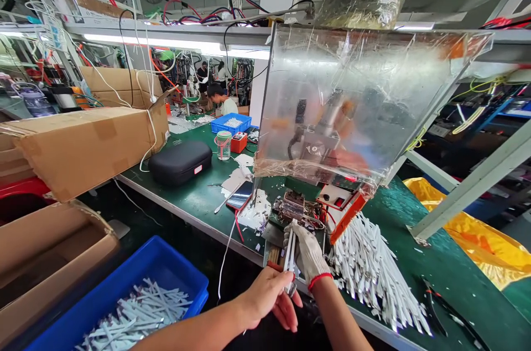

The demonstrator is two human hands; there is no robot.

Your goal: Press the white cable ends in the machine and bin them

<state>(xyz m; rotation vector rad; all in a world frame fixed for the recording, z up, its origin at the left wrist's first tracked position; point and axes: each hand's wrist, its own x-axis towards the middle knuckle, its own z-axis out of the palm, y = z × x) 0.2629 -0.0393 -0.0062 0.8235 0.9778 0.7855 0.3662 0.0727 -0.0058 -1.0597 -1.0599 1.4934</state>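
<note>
My bare left hand (267, 293) is closed on the lower end of a few narrow white strips (289, 251), thumb on top and some fingers extended below. My right hand (310, 254), in a white knit glove with a red cuff, closes on the upper part of the same strips. Their far ends point at a small, brown-stained metal machine (292, 206) on the green bench. To the right of my glove lies a large heap of white strips (373, 268). My gloved fingers are partly hidden behind the strips.
A clear plastic hood (332, 102) hangs over the machine beneath a duct. A blue bin (166, 262) of strips stands lower left, near cardboard boxes (95, 140). The bench also bears a black case (180, 161), a phone (240, 195) and pliers (435, 306). A person sits farther back.
</note>
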